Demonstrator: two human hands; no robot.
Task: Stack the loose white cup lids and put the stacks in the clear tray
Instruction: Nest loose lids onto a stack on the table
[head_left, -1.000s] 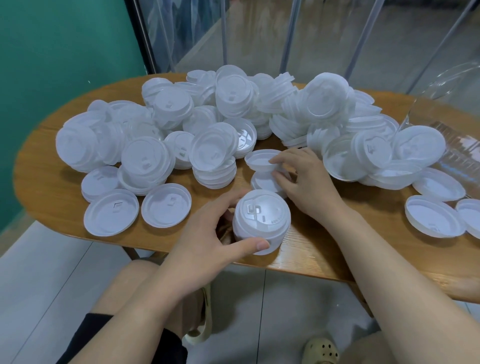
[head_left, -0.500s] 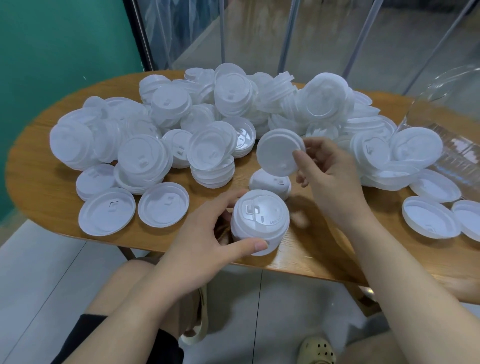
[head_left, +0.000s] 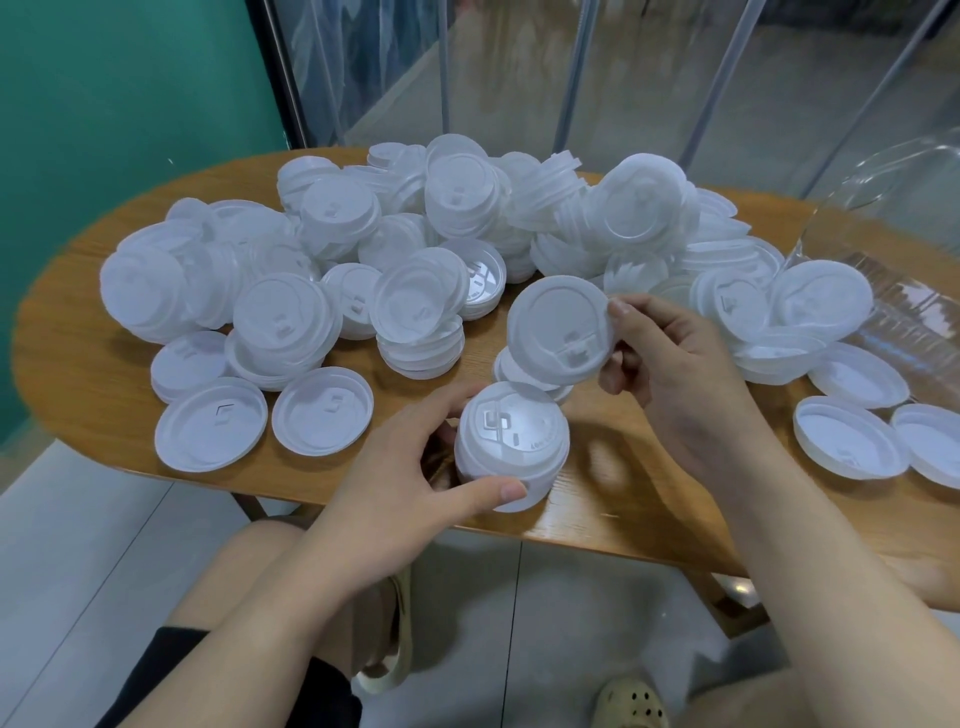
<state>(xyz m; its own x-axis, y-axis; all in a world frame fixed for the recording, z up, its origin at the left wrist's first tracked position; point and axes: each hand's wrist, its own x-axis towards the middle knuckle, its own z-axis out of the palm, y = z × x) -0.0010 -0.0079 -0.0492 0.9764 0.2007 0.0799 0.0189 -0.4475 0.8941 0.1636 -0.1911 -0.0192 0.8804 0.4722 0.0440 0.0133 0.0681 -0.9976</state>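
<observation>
My left hand (head_left: 415, 473) grips a short stack of white lids (head_left: 511, 441) near the table's front edge, thumb at the front, fingers behind. Just above and behind that stack, my right hand (head_left: 670, 374) pinches a single white lid (head_left: 561, 332) by its right rim, tilted with its top toward me. A large heap of loose white lids (head_left: 467, 218) covers the middle and back of the wooden table (head_left: 88, 395). The clear tray (head_left: 893, 291) lies at the far right, partly cut off by the frame.
Two lids (head_left: 322, 410) lie upside down at the front left, and three more (head_left: 852, 436) at the front right. Another lid (head_left: 524, 371) sits flat behind the held stack. A green wall is on the left and glass panels stand behind the table.
My right hand lifted one lid off the table, turned it from underside to top facing me, and brought it down closer to the stack. My left hand kept its hold on the stack.
</observation>
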